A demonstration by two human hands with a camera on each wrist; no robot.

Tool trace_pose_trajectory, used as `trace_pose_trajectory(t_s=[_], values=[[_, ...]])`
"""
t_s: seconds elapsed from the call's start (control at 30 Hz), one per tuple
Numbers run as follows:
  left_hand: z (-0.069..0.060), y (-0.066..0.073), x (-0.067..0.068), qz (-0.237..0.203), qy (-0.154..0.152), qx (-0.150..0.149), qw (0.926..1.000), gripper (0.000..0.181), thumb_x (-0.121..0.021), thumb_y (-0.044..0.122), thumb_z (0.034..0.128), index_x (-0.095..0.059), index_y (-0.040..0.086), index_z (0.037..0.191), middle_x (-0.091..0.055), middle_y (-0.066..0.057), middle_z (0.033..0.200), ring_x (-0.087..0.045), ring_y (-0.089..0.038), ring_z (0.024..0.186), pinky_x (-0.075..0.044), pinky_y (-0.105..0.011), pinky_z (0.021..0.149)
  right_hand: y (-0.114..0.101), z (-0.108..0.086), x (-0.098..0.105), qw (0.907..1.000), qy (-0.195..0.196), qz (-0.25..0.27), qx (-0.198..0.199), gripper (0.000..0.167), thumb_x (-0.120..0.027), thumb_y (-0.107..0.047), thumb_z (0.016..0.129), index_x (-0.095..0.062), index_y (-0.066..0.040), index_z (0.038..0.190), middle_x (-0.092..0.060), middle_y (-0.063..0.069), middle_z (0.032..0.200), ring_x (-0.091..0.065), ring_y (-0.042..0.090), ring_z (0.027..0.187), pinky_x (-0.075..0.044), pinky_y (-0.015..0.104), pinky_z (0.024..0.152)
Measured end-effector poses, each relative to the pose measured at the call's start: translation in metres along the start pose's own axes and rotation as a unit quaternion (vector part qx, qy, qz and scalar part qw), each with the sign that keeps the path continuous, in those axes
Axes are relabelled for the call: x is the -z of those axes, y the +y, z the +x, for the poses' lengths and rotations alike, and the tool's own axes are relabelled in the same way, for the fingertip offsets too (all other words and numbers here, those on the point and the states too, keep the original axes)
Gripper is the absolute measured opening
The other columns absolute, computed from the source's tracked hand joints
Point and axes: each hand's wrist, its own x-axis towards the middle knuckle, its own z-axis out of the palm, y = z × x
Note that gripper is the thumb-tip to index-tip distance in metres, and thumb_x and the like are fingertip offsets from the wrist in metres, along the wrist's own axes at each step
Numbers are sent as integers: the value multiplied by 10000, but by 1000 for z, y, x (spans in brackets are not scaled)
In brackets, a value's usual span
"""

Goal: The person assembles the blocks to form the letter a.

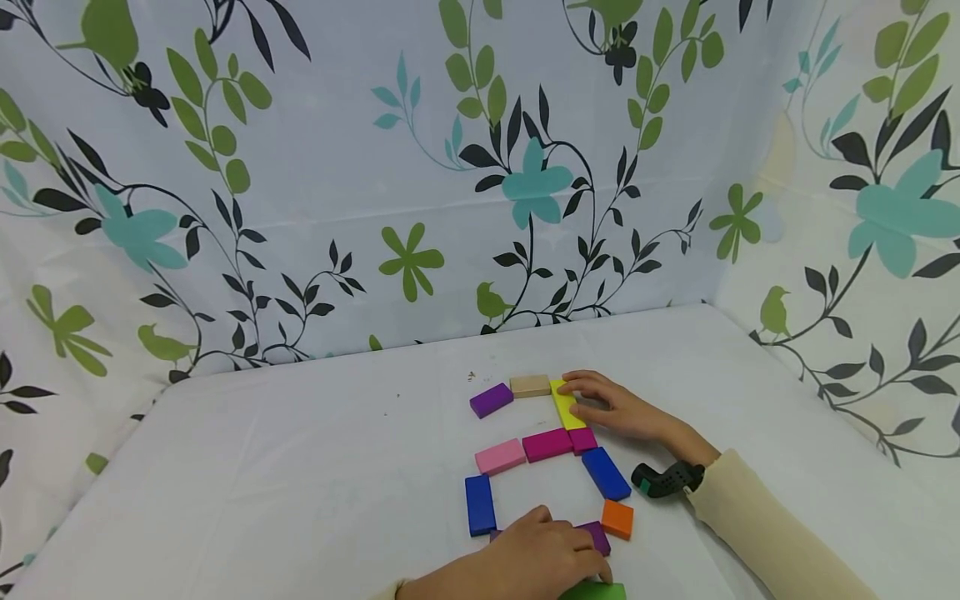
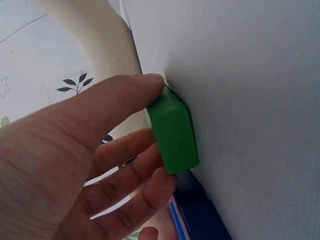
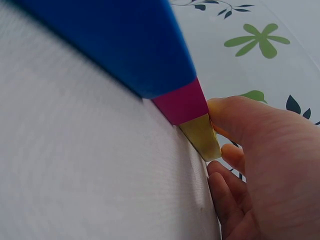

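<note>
Near the front edge of the head view, my left hand (image 1: 528, 554) grips a green block (image 1: 596, 590). In the left wrist view the thumb lies on one end of that green block (image 2: 175, 135), with fingertips along its side. Farther back, my right hand (image 1: 618, 408) holds a yellow block (image 1: 566, 407) by its right side and far end. In the right wrist view, thumb and fingertips touch the yellow block (image 3: 202, 136), which abuts a small magenta block (image 3: 181, 102). A purple block (image 1: 596, 537) is partly hidden behind my left hand.
Flat blocks form a curving outline on the white cloth: tan (image 1: 530, 386), purple (image 1: 491, 401), pink (image 1: 500, 457), long magenta (image 1: 547, 445), two blue (image 1: 480, 505) and orange (image 1: 617, 519). A black band (image 1: 667, 480) circles my right wrist. A leaf-patterned curtain (image 1: 315, 183) hangs behind.
</note>
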Motion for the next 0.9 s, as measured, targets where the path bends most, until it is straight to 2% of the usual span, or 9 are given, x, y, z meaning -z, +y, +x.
trace_pose_trajectory(t_s=[0.27,0.43,0.6,0.9], values=[[2,1,0,104,-75,-36,9999,431,-696,441,876,-631,260,1262,-617,131,1180,-521,29,1080,-397,-169,846,3,0,0,10000,45,-31,-6,357,-570,-216,986,-573,-98,1323,-380,178,1484,-382,418,1345,-332,588,1060],[2,3,0,-16,-14,-47,10000,433,-707,427,872,-628,263,1265,-619,132,1187,-521,33,1080,-377,-160,839,2,0,0,10000,-1,15,-9,358,-566,-222,989,-573,-95,1325,-379,183,1483,-382,427,1341,-330,595,1059],[2,5,2,-4,194,-178,9997,427,-714,430,866,-633,263,1250,-616,135,1185,-513,38,1096,-347,-148,847,3,0,0,10000,-21,35,-39,357,-567,-215,988,-572,-95,1324,-371,185,1488,-371,429,1348,-322,597,1063],[8,10,17,66,725,-530,9959,464,-715,476,849,-623,280,1259,-613,143,1183,-502,45,1114,-324,-165,890,0,0,0,10000,18,29,-71,365,-578,-220,981,-573,-96,1325,-375,179,1488,-371,426,1350,-333,593,1059]])
